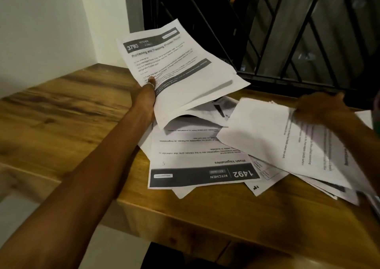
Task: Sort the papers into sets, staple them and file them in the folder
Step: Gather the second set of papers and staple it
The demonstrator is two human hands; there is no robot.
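Wooden table (205,217) carries loose papers (197,165), probably light, floppy and apt to slide, so each is best pinched at an edge. Beyond them the left hand (147,98) pinches a lifted sheaf (185,73) under its thumb; the right hand (320,108) meets a blurred sheet (267,137), grip unclear.

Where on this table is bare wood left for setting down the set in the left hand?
Widest: bare table left of the left hand and its held set, toward the wall. Also a front strip below the 1492 sheet. Centre to right is crowded with overlapping loose papers.
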